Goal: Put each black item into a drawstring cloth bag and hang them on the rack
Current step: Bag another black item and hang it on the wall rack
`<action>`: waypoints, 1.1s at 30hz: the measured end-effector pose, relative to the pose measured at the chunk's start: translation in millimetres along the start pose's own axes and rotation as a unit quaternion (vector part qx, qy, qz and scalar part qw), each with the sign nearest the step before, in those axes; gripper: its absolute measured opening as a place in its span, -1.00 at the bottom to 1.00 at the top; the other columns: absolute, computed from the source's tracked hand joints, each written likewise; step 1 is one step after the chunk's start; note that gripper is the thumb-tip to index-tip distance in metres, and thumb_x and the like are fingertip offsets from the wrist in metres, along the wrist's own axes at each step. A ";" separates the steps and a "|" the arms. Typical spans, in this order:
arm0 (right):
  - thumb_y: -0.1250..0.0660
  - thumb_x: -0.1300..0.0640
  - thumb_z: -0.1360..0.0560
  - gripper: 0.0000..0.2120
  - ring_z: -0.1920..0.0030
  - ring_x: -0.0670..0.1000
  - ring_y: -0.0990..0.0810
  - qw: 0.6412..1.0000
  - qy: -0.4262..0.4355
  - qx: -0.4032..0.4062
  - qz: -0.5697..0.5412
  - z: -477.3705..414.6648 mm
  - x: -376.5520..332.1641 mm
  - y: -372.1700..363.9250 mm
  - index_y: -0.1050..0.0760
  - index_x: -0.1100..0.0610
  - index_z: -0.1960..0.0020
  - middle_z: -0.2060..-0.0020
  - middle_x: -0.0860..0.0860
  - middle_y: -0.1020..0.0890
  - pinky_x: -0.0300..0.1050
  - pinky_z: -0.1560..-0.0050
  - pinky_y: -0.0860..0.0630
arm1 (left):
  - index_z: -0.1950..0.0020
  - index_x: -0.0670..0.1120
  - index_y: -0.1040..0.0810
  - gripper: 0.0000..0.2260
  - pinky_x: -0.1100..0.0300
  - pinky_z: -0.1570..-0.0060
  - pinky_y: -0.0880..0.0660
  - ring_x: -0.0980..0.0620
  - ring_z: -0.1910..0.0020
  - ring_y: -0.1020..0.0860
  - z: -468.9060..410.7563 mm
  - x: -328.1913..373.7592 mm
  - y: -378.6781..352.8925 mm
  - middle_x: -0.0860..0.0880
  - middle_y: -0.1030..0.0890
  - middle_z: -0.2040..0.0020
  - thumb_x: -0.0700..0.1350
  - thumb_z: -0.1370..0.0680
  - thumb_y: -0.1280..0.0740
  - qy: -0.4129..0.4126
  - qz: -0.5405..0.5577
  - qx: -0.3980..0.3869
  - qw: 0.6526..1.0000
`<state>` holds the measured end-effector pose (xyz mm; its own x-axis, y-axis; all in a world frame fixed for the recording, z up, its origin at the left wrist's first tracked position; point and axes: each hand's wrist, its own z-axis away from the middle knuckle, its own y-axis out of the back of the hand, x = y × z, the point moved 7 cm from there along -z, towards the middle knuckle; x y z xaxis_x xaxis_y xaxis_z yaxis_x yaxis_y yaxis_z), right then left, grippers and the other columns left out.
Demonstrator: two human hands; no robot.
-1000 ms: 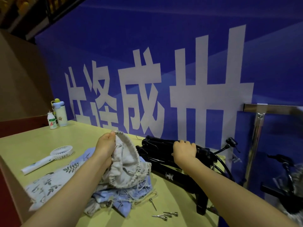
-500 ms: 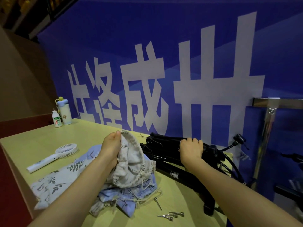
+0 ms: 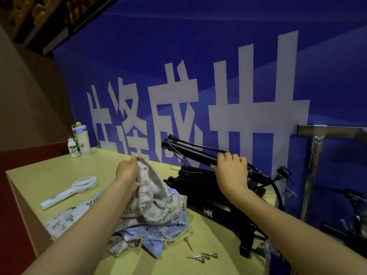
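Observation:
My left hand (image 3: 127, 170) pinches the rim of a beige drawstring cloth bag (image 3: 154, 197) and holds its mouth up above a heap of more patterned bags (image 3: 139, 237) on the table. My right hand (image 3: 231, 172) is closed around a long black pump (image 3: 190, 150), which is raised and tilted, its far end up near the blue wall. Under it lie more black pumps (image 3: 198, 187) stacked against the wall, one with a hose. A metal rack (image 3: 315, 155) stands at the right.
The yellow-green table (image 3: 49, 175) carries a white hand fan (image 3: 71, 190), a small drink bottle (image 3: 73, 148) and a flask (image 3: 82, 138) at the back left. Several metal needles (image 3: 202, 257) lie near the front edge. A blue banner wall (image 3: 198, 76) stands right behind.
My right hand has lifted one black pump off the pile, its far end swinging up. My left hand keeps hold of the bag's rim.

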<state>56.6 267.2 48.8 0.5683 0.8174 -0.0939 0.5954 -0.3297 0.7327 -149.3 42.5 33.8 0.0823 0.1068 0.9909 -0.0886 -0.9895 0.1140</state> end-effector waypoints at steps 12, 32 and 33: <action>-0.48 -0.06 -0.35 -0.63 0.14 0.07 -0.63 0.968 0.186 0.168 0.002 46.1 -22.9 56.6 -0.57 0.11 -0.07 0.11 0.02 -0.66 -0.06 0.10 -0.53 | -0.23 -0.30 -0.50 -0.64 -0.04 -0.06 -0.50 -0.26 0.00 -0.55 -1.1 34.9 34.5 -0.27 -0.57 -0.01 -0.05 -0.60 -0.18 -0.033 -0.061 0.065 0.995; -0.54 0.13 -0.25 -0.67 0.08 0.08 -0.63 0.947 0.276 0.151 0.069 19.5 -80.8 62.1 -0.62 0.11 0.00 0.14 0.01 -0.67 0.05 -0.28 -0.38 | 0.10 -0.26 -0.62 -0.71 0.13 0.23 -0.37 -0.15 0.18 -0.54 59.0 97.4 28.2 -0.20 -0.63 0.21 -0.08 -0.60 -0.23 -0.318 -0.338 0.018 0.886; -0.55 0.11 -0.23 -0.69 0.10 0.04 -0.63 0.945 0.284 0.150 0.064 18.9 -89.0 60.7 -0.62 0.08 0.04 0.17 -0.03 -0.66 0.02 -0.30 -0.34 | 0.14 -0.26 -0.60 -0.71 0.15 0.29 -0.33 -0.11 0.22 -0.51 66.0 98.6 20.2 -0.17 -0.59 0.26 -0.09 -0.60 -0.22 -0.318 -0.328 -0.002 0.889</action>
<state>52.9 165.5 88.9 0.2999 0.8556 0.4219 0.7258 -0.4916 0.4812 -77.5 26.7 129.0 0.6631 0.5827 0.4699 0.1820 -0.7343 0.6539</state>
